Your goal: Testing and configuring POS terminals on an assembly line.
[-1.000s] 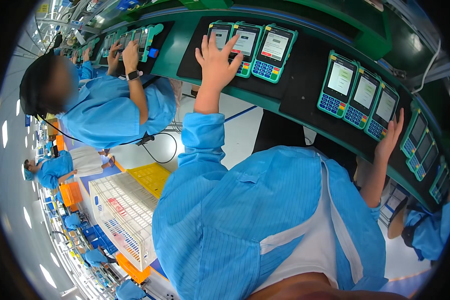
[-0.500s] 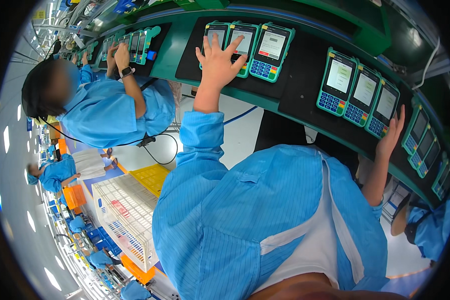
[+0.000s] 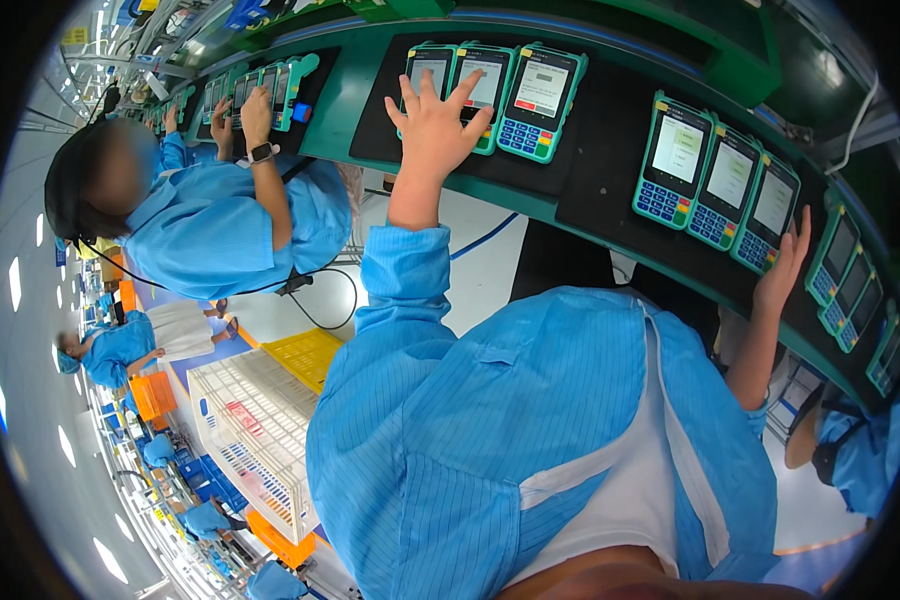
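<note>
just left of the thumb-side card terminal (image 3: 538,100), my left grip (image 3: 438,140) is splayed wide over 2 more teal terminals (image 3: 488,87), holding nothing; i cannot tell whether it presses them. well to the right of that thumb-side card terminal, my right grip (image 3: 785,268) is bare too, fingers stretched out, just beside the end of a row of 3 lit terminals (image 3: 725,190). under the thumb-side card terminal lies a black mat (image 3: 372,138) on the green surface (image 3: 342,95). far to that terminal's left is a co-worker (image 3: 215,220) in blue.
</note>
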`<action>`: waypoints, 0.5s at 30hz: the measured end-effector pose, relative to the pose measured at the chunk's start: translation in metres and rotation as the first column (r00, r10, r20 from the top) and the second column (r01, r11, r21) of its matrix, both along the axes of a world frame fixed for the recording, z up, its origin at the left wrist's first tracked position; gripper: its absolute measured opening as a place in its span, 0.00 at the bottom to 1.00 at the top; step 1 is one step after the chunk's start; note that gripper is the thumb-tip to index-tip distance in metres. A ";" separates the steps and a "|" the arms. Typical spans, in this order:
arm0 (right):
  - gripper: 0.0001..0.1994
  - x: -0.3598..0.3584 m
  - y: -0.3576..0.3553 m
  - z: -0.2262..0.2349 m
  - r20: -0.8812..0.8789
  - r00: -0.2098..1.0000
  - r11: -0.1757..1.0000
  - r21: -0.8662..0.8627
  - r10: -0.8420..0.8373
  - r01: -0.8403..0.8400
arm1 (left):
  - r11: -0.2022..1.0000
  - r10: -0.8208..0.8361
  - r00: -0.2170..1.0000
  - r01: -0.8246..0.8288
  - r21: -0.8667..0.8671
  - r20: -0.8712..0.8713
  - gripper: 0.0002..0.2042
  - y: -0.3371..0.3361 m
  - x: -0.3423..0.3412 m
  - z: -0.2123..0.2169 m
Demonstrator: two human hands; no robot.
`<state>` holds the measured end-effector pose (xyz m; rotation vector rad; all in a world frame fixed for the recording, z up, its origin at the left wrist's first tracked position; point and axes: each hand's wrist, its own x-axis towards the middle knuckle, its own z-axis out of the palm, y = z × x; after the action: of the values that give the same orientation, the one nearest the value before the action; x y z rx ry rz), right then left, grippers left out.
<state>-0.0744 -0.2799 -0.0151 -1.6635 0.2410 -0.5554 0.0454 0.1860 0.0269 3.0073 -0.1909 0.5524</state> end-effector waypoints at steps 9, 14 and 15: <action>0.29 -0.001 0.003 0.004 -0.067 0.995 0.997 -0.021 -0.077 0.076 | 1.000 -0.011 1.000 0.011 -0.016 -0.028 0.24 -0.003 0.000 0.001; 0.28 -0.002 0.006 0.007 -0.034 0.999 1.000 0.001 -0.027 0.027 | 1.000 -0.010 1.000 0.010 -0.012 -0.024 0.24 -0.002 0.000 0.000; 0.28 -0.002 0.006 0.007 -0.022 1.000 0.999 0.029 -0.017 0.018 | 1.000 -0.011 1.000 0.011 -0.014 -0.025 0.24 -0.002 0.000 0.000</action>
<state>-0.0764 -0.2737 -0.0079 -1.6412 0.2783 -0.5452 0.0453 0.1838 0.0266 2.9963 -0.2011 0.5123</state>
